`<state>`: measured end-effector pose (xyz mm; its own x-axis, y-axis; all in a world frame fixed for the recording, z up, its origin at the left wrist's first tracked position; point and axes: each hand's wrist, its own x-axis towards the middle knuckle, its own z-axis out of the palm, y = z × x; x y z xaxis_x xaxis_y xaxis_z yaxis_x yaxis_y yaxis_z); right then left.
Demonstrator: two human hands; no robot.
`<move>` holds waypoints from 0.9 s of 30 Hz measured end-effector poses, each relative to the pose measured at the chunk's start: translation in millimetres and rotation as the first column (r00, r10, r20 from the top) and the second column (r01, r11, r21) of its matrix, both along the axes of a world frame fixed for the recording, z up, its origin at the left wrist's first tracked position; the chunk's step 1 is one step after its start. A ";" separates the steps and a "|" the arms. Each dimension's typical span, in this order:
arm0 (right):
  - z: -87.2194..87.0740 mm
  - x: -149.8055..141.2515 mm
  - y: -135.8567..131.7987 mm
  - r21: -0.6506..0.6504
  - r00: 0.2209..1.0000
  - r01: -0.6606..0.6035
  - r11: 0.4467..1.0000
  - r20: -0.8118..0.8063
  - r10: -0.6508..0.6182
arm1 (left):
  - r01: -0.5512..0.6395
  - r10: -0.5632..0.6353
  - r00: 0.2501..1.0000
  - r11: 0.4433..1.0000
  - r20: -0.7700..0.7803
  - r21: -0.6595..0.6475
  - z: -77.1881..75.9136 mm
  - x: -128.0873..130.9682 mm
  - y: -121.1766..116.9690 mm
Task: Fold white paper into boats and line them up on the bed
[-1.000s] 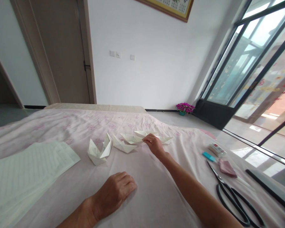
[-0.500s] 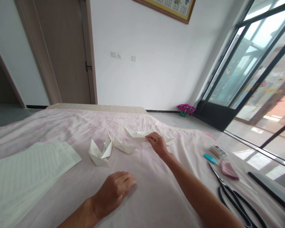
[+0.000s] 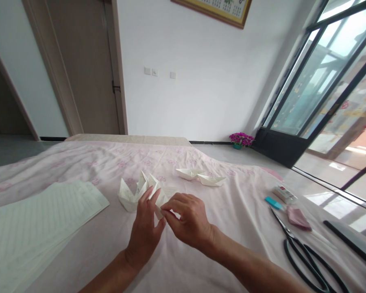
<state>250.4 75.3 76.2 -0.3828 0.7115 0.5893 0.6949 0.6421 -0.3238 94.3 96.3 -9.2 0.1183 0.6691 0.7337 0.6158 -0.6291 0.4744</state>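
A white folded paper boat (image 3: 160,199) is pinched low on its near edge by my right hand (image 3: 189,219), just above the cloth. From the left side, my left hand (image 3: 146,232) grips the same boat between thumb and fingers, covering part of it. Close by on the left stands another paper boat (image 3: 127,199) with raised pointed ends, partly behind my left fingers. Farther back, two more paper boats, one on the left (image 3: 188,174) and one on the right (image 3: 212,180), lie end to end on the pink cloth.
Lined paper sheets (image 3: 42,224) lie on the left of the patterned cloth (image 3: 232,244). At the right are black-handled scissors (image 3: 305,256), a blue piece (image 3: 273,202), a small white pack (image 3: 284,194), a pink item (image 3: 298,218) and a long black object (image 3: 350,244).
My right hand has left the boats at the back and come nearer, onto the middle boat. My left hand has risen from the cloth to that same boat. The back boats now lie end to end.
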 end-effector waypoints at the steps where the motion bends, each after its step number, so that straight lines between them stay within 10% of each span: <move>1: 1.3 -2.6 -1.7 -0.022 1.000 -0.021 1.000 -0.004 0.021 | 0.021 -0.021 0.999 1.000 0.037 -0.004 -0.6 -1.3 1.4; 9: -11.0 30.9 38.4 -0.112 0.962 -0.079 0.990 -0.270 0.047 | 0.108 -0.067 0.940 0.988 0.333 -0.106 4.3 -17.7 9.1; 22: -19.6 72.7 70.4 -0.139 0.972 -0.183 0.973 -0.178 0.157 | 0.340 -0.181 0.825 0.915 0.535 -0.215 5.8 -15.4 4.9; 27: -31.9 97.9 91.3 -0.071 0.963 0.064 0.995 -0.259 -0.080 | 0.329 -0.087 0.792 0.895 0.605 -0.301 -7.6 -16.2 11.4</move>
